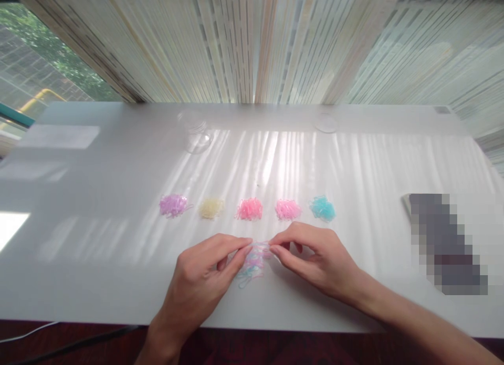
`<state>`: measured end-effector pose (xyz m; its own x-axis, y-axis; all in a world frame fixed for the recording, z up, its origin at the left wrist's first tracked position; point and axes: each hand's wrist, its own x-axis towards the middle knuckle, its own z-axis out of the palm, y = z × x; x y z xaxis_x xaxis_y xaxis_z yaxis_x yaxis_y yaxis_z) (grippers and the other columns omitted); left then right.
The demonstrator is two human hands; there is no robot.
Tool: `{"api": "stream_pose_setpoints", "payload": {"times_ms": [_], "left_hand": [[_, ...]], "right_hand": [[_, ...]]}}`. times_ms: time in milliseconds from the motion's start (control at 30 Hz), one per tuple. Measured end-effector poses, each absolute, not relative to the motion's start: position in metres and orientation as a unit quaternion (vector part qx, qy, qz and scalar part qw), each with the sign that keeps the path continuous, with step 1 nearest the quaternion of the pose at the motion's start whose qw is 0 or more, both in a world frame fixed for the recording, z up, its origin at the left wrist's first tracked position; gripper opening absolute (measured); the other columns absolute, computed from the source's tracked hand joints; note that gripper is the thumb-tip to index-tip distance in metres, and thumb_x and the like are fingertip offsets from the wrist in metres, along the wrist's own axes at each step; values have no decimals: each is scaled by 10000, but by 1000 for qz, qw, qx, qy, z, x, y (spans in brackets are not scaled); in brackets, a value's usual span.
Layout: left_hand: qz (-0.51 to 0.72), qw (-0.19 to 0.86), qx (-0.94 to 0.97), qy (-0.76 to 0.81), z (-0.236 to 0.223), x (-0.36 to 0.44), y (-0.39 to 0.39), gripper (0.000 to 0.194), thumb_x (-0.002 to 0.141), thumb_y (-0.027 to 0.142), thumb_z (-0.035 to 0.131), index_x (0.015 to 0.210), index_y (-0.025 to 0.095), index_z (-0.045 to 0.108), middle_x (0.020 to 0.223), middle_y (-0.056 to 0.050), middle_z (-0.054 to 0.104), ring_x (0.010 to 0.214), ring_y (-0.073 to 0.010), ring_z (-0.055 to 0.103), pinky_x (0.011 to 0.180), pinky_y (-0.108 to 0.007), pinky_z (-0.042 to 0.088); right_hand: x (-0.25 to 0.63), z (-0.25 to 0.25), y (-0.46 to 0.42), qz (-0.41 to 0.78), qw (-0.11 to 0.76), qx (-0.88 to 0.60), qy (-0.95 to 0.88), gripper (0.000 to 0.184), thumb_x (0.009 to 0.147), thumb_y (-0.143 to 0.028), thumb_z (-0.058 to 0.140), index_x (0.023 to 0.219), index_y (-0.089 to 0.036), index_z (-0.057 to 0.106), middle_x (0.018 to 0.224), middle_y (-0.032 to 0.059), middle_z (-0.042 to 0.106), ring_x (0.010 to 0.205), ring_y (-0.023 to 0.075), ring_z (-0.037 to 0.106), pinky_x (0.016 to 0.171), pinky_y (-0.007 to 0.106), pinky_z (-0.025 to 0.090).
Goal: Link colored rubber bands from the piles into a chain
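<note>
Mixed pile sitting dead centre between the hands

So from where I'm standing, the tiny loops run lengthwise from the fingertips back toward the near edge of the table. Left hand on one side, right hand on the other, neither clearly nearer. Both have thumb and fingertips close together, can't tell if either's pinching a loop. Five single-colour piles line up just beyond
</note>
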<state>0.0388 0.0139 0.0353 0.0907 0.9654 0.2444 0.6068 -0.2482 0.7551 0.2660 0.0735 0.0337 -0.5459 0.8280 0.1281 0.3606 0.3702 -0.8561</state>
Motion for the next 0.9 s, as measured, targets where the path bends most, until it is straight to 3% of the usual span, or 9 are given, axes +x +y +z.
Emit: {"api": "stream_pose_setpoints", "payload": {"times_ms": [733,900], "left_hand": [[381,223,684,581,34,33,10,123,944,157,712,1014,229,784,869,21,775,599,-61,598,562,-167,500],[398,221,695,557,33,32,11,129,939,125,714,1014,212,774,861,15,769,607,-59,599,569,-166,503]], "right_hand": [[266,36,76,383,310,-410,-768,139,980,-257,663,905,-230,776,796,-12,794,630,116,697,596,214,556],[277,39,85,258,353,-400,-806,152,990,-213,636,867,-218,725,741,-5,752,616,118,667,555,225,525]]}}
